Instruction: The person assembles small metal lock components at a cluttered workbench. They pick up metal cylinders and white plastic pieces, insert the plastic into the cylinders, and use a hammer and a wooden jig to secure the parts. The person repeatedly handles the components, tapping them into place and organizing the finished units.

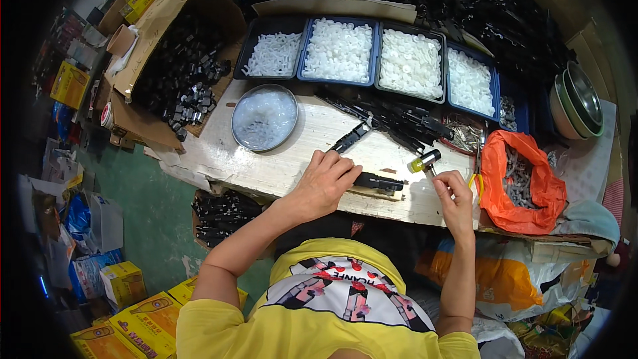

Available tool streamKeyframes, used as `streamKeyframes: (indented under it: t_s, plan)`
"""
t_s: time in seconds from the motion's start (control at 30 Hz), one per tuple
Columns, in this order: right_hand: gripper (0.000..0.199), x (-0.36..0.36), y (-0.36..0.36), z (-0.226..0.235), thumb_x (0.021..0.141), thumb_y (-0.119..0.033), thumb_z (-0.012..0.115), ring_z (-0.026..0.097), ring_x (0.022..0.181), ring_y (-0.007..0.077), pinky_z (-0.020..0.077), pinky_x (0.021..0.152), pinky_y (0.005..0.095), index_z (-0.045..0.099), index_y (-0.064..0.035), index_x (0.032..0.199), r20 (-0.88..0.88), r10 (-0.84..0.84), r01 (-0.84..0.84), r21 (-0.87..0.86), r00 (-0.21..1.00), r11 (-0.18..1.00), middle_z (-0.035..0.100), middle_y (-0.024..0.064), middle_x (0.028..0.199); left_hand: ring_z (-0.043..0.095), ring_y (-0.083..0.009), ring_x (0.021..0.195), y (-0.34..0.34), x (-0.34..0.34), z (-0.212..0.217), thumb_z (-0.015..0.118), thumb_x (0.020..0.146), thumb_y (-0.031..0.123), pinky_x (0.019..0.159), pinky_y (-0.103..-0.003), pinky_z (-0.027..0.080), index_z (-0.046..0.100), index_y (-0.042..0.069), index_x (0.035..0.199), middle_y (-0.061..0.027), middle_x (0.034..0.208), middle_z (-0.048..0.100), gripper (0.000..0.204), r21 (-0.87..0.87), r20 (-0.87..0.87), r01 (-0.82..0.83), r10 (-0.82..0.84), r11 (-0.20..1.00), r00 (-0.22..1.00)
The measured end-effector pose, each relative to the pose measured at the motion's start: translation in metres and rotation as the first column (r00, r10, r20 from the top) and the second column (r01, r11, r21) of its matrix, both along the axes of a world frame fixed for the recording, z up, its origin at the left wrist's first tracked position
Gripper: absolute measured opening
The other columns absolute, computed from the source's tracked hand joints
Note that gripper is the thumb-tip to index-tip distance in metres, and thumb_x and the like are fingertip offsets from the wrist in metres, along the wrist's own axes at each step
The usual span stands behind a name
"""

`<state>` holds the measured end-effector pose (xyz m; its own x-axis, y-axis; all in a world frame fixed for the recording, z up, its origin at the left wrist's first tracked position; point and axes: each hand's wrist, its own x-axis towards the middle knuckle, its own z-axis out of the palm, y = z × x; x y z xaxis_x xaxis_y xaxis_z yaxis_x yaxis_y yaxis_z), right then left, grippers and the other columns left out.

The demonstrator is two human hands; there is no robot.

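Note:
My left hand (323, 183) is closed on a long black plastic part (379, 182) that lies along the near edge of the white worktable (312, 126). Its fingers press the part down, and its left end is hidden under them. In my right hand (454, 201) is a small mallet (425, 161), gripped by its handle. The mallet's head has one yellow translucent face and one dark face; it is raised to the right of the part, apart from it. Just beyond my left hand lies another black part (352, 137), next to a pile of similar black strips (405, 123).
Trays of small white plastic pieces (337, 50) line the back. A round dish (264, 118) holds clear pieces, and a cardboard box (143, 56) of black parts stands left. To the right are an orange bag (522, 209), yellow-handled scissors (476, 183) and stacked bowls (577, 101).

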<state>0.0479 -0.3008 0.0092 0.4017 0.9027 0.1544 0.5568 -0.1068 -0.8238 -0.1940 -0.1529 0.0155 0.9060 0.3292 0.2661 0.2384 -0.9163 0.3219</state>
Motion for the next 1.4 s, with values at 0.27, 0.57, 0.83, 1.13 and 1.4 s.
streamKeyframes:
  t_s: [0.27, 0.57, 0.83, 1.13, 1.4]
  plan:
    - [0.004, 0.000, -0.005, -0.005, 0.081, -0.002, 0.056, 0.049, 0.065, 0.0182, 0.0383, 0.057, 0.0276, 0.058, 0.0007, 0.084, 0.081, -0.043, 0.046, -0.041, 0.996, 0.998, 0.051, 0.0084, 0.075, 0.045, -0.0236, 0.089, -0.001, 0.002, -0.002, 0.054, 0.064, -0.004, 0.077, -0.036, 0.031, 0.051, 0.001, 0.107, -0.0086, 0.103, 0.051, 0.043, 0.037, -0.097, -0.018, 0.021, 0.999, 0.995]
    - [0.004, -0.001, -0.004, -0.011, 0.078, 0.000, 0.056, 0.049, 0.066, 0.0254, 0.0376, 0.060, 0.0332, 0.058, -0.0006, 0.081, 0.188, -0.037, 0.036, 0.009, 0.982, 0.999, 0.051, 0.0107, 0.074, 0.044, -0.0244, 0.090, 0.003, 0.002, -0.001, 0.055, 0.063, -0.003, 0.077, -0.037, 0.031, 0.051, 0.000, 0.107, -0.0090, 0.101, 0.050, 0.044, 0.021, -0.126, 0.041, -0.038, 0.999, 0.991]
    - [0.004, -0.003, -0.003, -0.012, 0.077, -0.002, 0.057, 0.051, 0.071, 0.0287, 0.0368, 0.063, 0.0364, 0.057, -0.0025, 0.081, 0.276, -0.025, 0.026, 0.002, 0.961, 1.000, 0.053, 0.0109, 0.075, 0.044, -0.0247, 0.090, 0.002, 0.006, 0.001, 0.056, 0.063, -0.002, 0.076, -0.038, 0.031, 0.052, 0.000, 0.105, -0.0092, 0.100, 0.051, 0.042, -0.002, -0.168, 0.034, -0.034, 0.999, 0.985]
    - [0.006, -0.006, -0.001, -0.013, 0.075, -0.001, 0.058, 0.050, 0.080, 0.0300, 0.0374, 0.066, 0.0374, 0.057, -0.0025, 0.081, 0.353, -0.038, 0.036, 0.012, 0.935, 0.999, 0.053, 0.0118, 0.082, 0.044, -0.0248, 0.089, 0.001, 0.008, 0.001, 0.056, 0.063, -0.003, 0.075, -0.037, 0.030, 0.054, 0.000, 0.102, -0.0089, 0.097, 0.051, 0.039, -0.005, -0.154, 0.005, -0.005, 1.000, 0.988]
    - [0.020, -0.007, -0.003, -0.025, 0.073, 0.000, 0.058, 0.049, 0.084, 0.0317, 0.0384, 0.072, 0.0393, 0.054, -0.0017, 0.093, 0.538, -0.102, 0.174, -0.086, 0.837, 0.981, 0.052, 0.0138, 0.091, 0.044, -0.0223, 0.088, 0.005, 0.005, -0.003, 0.057, 0.064, -0.002, 0.075, -0.036, 0.030, 0.058, 0.011, 0.108, -0.0081, 0.097, 0.050, 0.046, 0.028, -0.101, 0.085, -0.082, 0.996, 0.992]
